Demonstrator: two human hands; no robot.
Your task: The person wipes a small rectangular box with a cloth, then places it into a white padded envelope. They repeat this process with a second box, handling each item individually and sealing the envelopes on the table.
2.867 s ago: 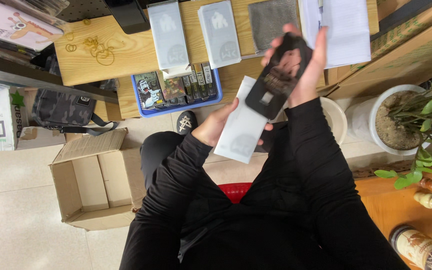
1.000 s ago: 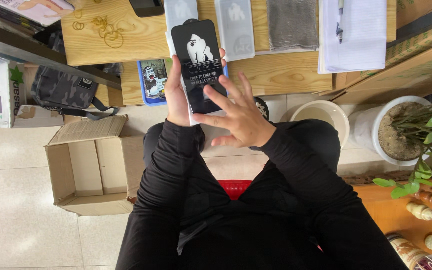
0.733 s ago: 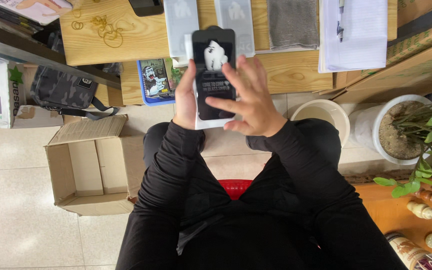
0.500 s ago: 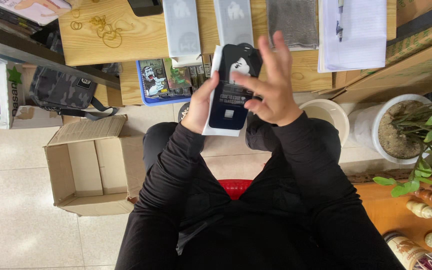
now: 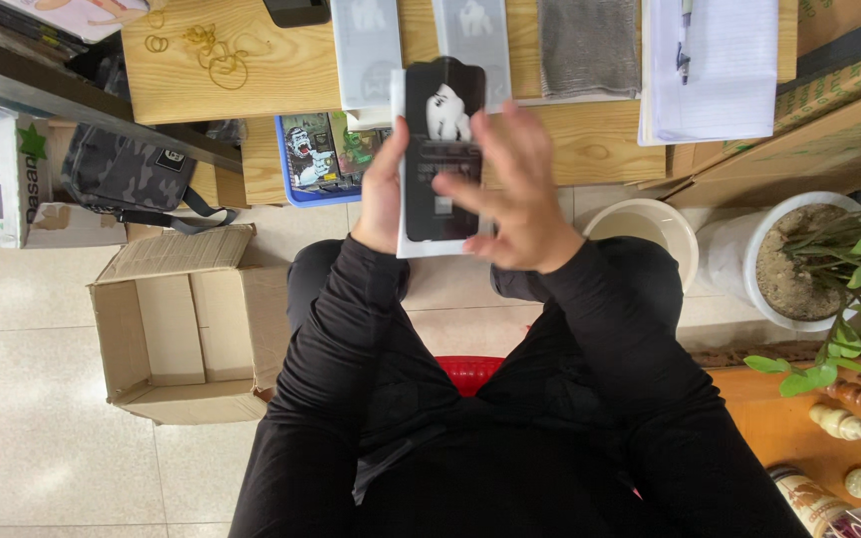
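Overhead view of a seated person in black sleeves. The left hand [image 5: 383,194] grips the left edge of a flat black packet [image 5: 442,149] bearing a pale animal figure, its fingers closed around that edge and around a white backing card [image 5: 401,244] that shows along the packet's left side and below it. The packet is held upright in the air above the lap, in front of the near edge of the wooden tabletop [image 5: 590,149]. The right hand [image 5: 520,204] lies over the packet's lower right part with fingers spread and blurred; whether they pinch the packet cannot be told. On the tabletop beyond lie two pale grey packets [image 5: 366,50], a grey cloth [image 5: 588,45], a stack of white papers [image 5: 710,70] with a pen, and loose rubber bands [image 5: 213,55]. A blue tray [image 5: 296,189] of printed packets sits just behind the left hand. On the floor stand an open cardboard box [image 5: 186,324], a white bucket [image 5: 650,224] and a potted plant [image 5: 809,259].
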